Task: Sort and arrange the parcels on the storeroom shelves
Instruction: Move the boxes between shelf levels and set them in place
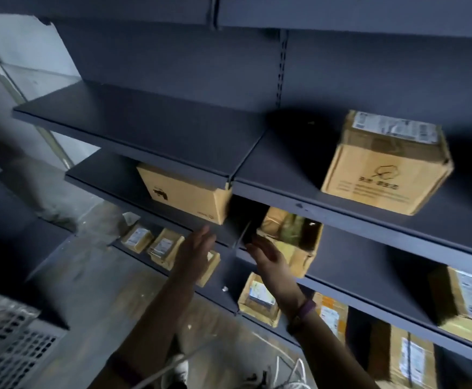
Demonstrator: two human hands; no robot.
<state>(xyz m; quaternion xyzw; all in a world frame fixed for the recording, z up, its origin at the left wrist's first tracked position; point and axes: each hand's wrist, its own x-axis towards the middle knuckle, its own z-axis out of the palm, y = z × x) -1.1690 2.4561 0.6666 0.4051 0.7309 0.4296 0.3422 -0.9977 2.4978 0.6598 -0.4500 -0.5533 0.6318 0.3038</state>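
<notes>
Dark grey shelves [150, 130] run across the view in several tiers. A cardboard parcel with a white label [386, 167] stands on the upper right shelf. One tier down, a brown box with a black logo [187, 192] sits at the shelf's right end. My left hand [198, 245] is raised just below that box, fingers straight, holding nothing. My right hand [268, 256] reaches toward the dark gap beside the box, fingers relaxed and empty. Right behind it lies a taped brown parcel [293, 237].
Small labelled parcels [150, 242] lie on a lower left shelf. More boxes [260, 299] and a larger parcel [470, 299] fill the lower right tiers. A perforated metal panel [7, 341] is at bottom left. White cables [288, 369] lie on the floor.
</notes>
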